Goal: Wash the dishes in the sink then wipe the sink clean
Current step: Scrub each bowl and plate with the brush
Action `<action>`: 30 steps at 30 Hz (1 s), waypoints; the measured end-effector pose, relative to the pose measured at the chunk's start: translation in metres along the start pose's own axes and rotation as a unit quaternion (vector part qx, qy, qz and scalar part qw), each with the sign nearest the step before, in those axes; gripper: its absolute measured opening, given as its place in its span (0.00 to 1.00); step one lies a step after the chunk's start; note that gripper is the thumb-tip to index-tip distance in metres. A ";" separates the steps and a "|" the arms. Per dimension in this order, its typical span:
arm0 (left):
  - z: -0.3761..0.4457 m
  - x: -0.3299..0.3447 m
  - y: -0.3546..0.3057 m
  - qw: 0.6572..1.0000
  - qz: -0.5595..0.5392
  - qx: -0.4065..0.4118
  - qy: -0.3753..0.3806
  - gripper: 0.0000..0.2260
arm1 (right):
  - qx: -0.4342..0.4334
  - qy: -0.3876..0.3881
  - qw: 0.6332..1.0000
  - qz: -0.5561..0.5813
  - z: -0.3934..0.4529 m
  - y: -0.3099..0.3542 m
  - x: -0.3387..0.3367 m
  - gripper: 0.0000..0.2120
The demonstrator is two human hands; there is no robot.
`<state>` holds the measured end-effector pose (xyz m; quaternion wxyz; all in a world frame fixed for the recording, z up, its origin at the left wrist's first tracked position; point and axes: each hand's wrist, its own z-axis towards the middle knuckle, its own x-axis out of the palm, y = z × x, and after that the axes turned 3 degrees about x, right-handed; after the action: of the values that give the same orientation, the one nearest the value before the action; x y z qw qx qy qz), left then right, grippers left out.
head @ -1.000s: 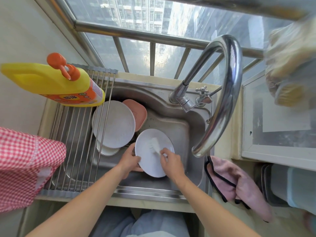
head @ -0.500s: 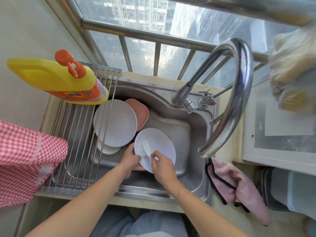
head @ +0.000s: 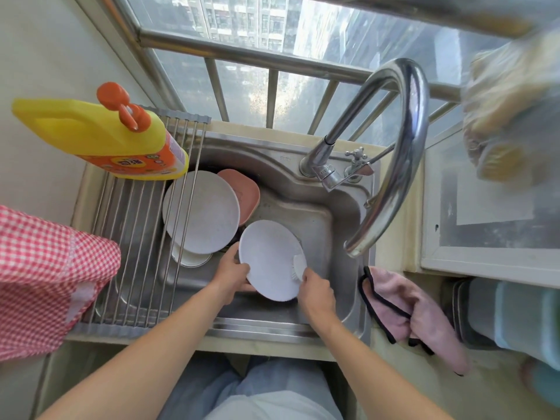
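Note:
My left hand point(head: 231, 275) grips the left rim of a white plate point(head: 268, 259), held tilted over the steel sink point(head: 306, 213). My right hand point(head: 316, 291) holds a white dish brush point(head: 299, 266) whose bristles press on the plate's lower right edge. A larger white plate point(head: 201, 215) leans in the sink's left part, with a pink dish point(head: 242, 190) behind it and a white bowl point(head: 191, 257) under it.
A roll-up wire rack point(head: 136, 237) covers the sink's left side, carrying a yellow detergent bottle point(head: 100, 137). The curved steel faucet point(head: 391, 153) arches over the right of the basin. A pink cloth point(head: 412, 316) lies on the right counter. A red checked fabric point(head: 45, 280) hangs at left.
The brush has moved from the plate's upper left to its lower right edge, my right hand going with it. My left hand keeps its hold on the plate.

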<state>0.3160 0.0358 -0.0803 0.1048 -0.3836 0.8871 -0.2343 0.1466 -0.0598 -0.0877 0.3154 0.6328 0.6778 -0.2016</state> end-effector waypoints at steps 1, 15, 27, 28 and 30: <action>-0.001 0.001 -0.001 1.000 0.003 0.002 -0.003 0.28 | 0.001 0.003 1.000 0.015 -0.005 -0.002 0.001 0.09; -0.003 0.000 -0.007 1.000 -0.004 0.009 -0.028 0.31 | -0.110 0.092 0.987 0.076 -0.019 0.003 -0.019 0.06; 0.003 -0.004 -0.005 1.000 -0.002 0.001 -0.031 0.31 | -0.148 0.113 0.982 0.037 -0.024 -0.005 -0.029 0.06; 0.004 -0.004 -0.004 0.999 -0.003 -0.001 -0.032 0.32 | -0.140 0.109 0.984 0.032 -0.022 -0.006 -0.029 0.06; 0.003 -0.004 -0.003 1.000 -0.004 -0.002 -0.031 0.32 | -0.098 0.093 0.991 0.016 -0.012 -0.011 -0.031 0.08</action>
<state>0.3221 0.0358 -0.0815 0.1305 -0.3943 0.8824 -0.2209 0.1337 -0.0755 -0.0588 0.3145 0.6256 0.7105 -0.0694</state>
